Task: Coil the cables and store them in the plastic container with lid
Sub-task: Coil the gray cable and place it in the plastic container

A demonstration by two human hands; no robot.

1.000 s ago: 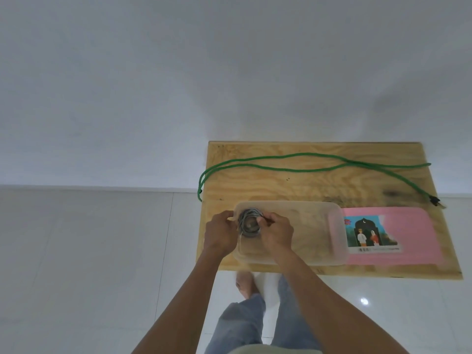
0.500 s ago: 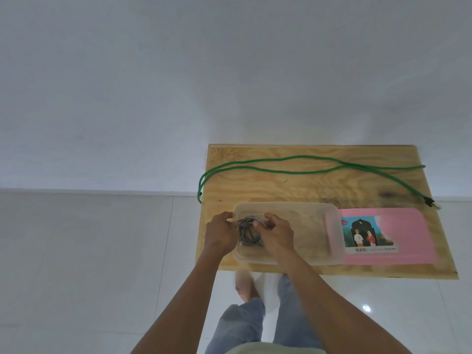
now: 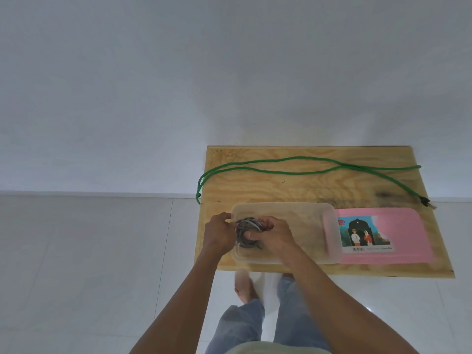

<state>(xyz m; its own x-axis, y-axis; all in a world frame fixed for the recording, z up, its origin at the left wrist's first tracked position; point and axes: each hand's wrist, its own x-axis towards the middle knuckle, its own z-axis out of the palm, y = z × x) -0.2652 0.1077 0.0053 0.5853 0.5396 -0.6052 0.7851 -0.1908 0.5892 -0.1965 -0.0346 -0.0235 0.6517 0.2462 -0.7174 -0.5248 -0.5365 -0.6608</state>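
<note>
The grey cable [image 3: 246, 232], coiled, is gripped by my left hand [image 3: 219, 233] and right hand [image 3: 277, 235] over the plastic container [image 3: 306, 213]; green cable [image 3: 293, 166] and pink lid [image 3: 408, 233] remain.

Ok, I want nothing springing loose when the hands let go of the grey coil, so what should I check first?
1. Both hands hold the grey coil: left hand and right hand grip it. Ok.
2. Coil over the clear container: ok.
3. Coil resting on its floor: cannot tell.
4. Loose end tucked: cannot tell.
5. Pink lid off, lying beside the container: ok.
6. Green cable coiled: not ok, stretched across the board.
</note>
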